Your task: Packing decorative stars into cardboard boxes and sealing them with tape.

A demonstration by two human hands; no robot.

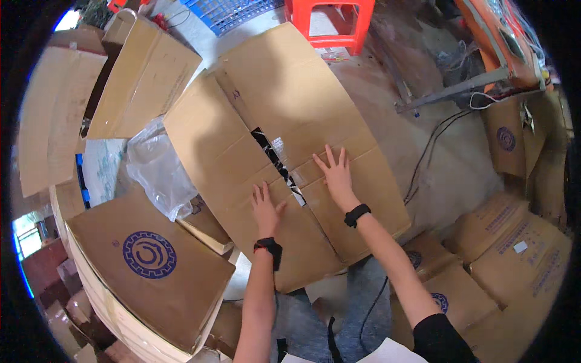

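A large brown cardboard box [290, 78] stands right before me, its top flaps folded inward. Between the flaps runs a narrow dark gap [270, 152], through which something black with white shows; what it is I cannot make out. My left hand [265, 212] lies on the left flap with its fingers spread. On the right flap rests my right hand [336, 175], palm down, fingers apart. Neither hand holds anything. Each wrist wears a black band.
Left of the box lie a crumpled clear plastic bag [160, 166] and a closed carton [151, 266] with a blue round emblem. Open cartons [142, 78] stand at upper left. A red stool [330, 30] and blue crate [233, 13] are beyond. Cables [428, 151] and more cartons [514, 254] lie right.
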